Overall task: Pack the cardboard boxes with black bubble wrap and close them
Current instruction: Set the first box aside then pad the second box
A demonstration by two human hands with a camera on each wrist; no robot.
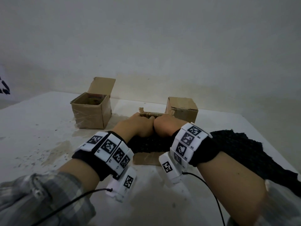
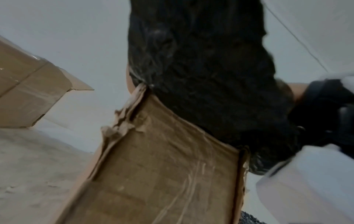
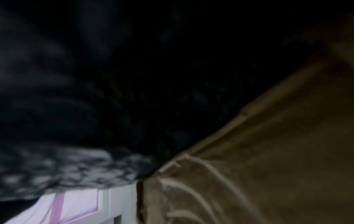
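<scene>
Left hand [image 1: 138,126] and right hand [image 1: 166,126] side by side, pressing crinkly black bubble wrap [image 1: 241,149] into creased, taped brown cardboard box [image 2: 162,174] at table [image 1: 40,136] centre; finger curl hidden.

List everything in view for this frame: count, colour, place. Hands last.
near box: 1, brown cardboard, front centre of the table, under both hands, black wrap filling its top
open box: 1, brown cardboard, back left, lid flap standing up, something coloured inside but unclear
closed box: 1, brown cardboard, back right, behind the hands
black bubble wrap: 1 sheet, black, spills from the near box out to the right over the table
table: 1, white, stained and speckled on the left
wrist bands: 2, black with white marker tiles, one per wrist, each with a thin black cable
left hand: on the near box's far edge, fingers hidden
right hand: beside it, touching the left, fingers hidden
</scene>
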